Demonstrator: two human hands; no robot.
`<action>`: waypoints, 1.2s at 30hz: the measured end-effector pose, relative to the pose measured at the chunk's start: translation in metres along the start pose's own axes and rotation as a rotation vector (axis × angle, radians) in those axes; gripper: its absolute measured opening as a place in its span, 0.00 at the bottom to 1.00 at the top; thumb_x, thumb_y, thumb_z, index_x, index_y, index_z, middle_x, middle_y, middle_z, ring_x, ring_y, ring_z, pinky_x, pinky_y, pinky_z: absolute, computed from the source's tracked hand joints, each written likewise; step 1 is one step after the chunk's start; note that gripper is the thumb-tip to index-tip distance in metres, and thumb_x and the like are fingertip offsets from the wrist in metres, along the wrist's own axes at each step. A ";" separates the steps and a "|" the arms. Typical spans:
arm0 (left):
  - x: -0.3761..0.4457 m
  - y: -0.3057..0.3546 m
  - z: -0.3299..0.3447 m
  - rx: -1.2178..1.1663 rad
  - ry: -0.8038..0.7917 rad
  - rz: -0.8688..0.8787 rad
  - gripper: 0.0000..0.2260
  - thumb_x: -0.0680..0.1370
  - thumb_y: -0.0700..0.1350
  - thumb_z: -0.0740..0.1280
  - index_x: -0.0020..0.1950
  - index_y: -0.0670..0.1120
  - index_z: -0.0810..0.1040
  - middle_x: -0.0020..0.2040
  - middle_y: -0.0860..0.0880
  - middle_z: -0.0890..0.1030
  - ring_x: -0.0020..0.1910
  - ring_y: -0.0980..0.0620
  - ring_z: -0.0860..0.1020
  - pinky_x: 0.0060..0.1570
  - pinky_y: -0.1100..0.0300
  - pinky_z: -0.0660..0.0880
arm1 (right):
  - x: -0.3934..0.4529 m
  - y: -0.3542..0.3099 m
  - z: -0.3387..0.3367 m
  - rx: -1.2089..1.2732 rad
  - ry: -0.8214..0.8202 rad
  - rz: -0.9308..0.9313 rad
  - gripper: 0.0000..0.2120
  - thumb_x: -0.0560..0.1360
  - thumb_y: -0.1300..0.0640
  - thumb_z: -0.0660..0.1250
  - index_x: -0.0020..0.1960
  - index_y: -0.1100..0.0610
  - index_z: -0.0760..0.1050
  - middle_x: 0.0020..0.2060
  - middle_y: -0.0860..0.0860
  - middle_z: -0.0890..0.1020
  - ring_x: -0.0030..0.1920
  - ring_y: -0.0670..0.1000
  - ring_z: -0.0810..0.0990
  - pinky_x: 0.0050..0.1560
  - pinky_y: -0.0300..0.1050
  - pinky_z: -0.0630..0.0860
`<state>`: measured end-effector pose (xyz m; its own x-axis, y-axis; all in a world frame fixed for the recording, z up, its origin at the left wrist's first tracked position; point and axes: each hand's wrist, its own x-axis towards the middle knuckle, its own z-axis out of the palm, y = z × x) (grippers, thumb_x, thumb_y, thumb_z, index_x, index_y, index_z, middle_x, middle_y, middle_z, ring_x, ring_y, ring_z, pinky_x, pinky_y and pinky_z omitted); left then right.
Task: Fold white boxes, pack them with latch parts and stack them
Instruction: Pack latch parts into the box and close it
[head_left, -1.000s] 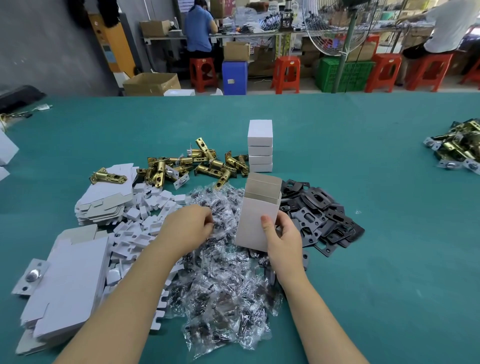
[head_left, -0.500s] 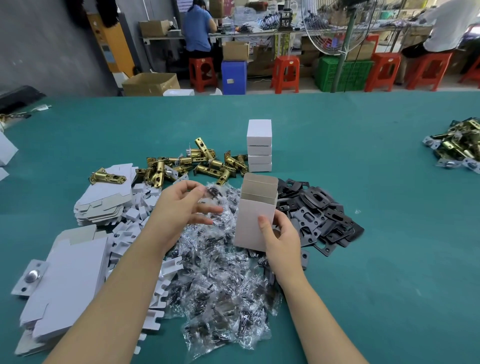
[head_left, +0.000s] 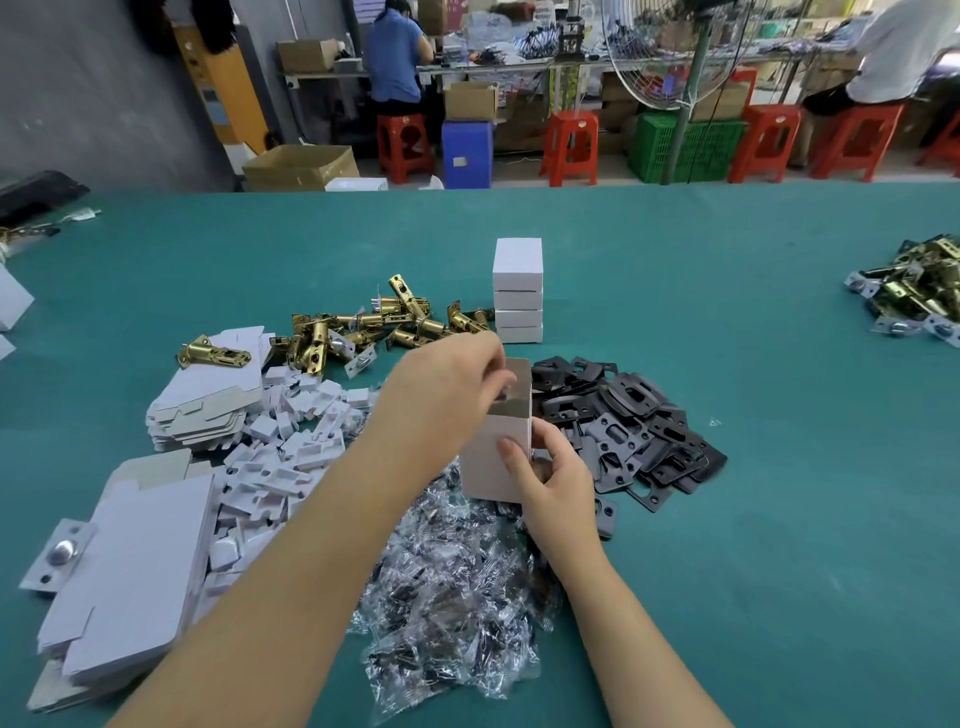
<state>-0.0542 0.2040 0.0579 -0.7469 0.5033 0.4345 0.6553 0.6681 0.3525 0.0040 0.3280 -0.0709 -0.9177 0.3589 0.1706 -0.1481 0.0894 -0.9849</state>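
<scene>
Right hand (head_left: 553, 480) gripping upright open white box (head_left: 493, 457), thumb on its near face, fingers curling round its far side. Left hand (head_left: 441, 397) reaching into box mouth, fingertips pinched together (whether holding anything, cannot tell). Beyond left fingertips: brass latches (head_left: 374, 327) and stack of closed boxes (head_left: 518, 291). Right of right fingers: black plates (head_left: 634, 431). Beneath both wrists: bagged screws (head_left: 452, 613) lying on green table (head_left: 727, 312).

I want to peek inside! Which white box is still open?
The white box gripped by the right hand, its top flap up. The four stacked boxes behind it are all closed.
</scene>
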 end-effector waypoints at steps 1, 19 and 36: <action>0.003 0.003 0.004 0.045 -0.031 -0.012 0.07 0.81 0.48 0.69 0.50 0.44 0.80 0.44 0.49 0.82 0.45 0.47 0.78 0.48 0.51 0.74 | 0.000 0.000 0.000 -0.006 -0.002 -0.010 0.08 0.78 0.46 0.70 0.57 0.38 0.77 0.48 0.39 0.84 0.40 0.39 0.81 0.36 0.35 0.77; 0.005 -0.005 0.008 0.177 -0.263 -0.097 0.10 0.84 0.50 0.63 0.58 0.60 0.83 0.54 0.56 0.80 0.56 0.53 0.77 0.51 0.55 0.75 | 0.002 0.005 -0.001 -0.035 -0.003 -0.024 0.12 0.76 0.40 0.69 0.59 0.37 0.77 0.48 0.41 0.85 0.42 0.48 0.84 0.40 0.51 0.84; -0.009 -0.017 0.019 -0.125 0.013 -0.006 0.12 0.79 0.36 0.63 0.52 0.47 0.85 0.49 0.53 0.82 0.49 0.54 0.75 0.53 0.56 0.71 | 0.001 0.012 -0.001 -0.234 0.117 -0.252 0.21 0.83 0.56 0.65 0.75 0.45 0.69 0.56 0.46 0.78 0.33 0.48 0.70 0.37 0.49 0.74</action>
<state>-0.0605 0.1989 0.0323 -0.7499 0.4915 0.4428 0.6603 0.5972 0.4554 0.0015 0.3303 -0.0827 -0.8124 0.4016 0.4227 -0.2636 0.3937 -0.8806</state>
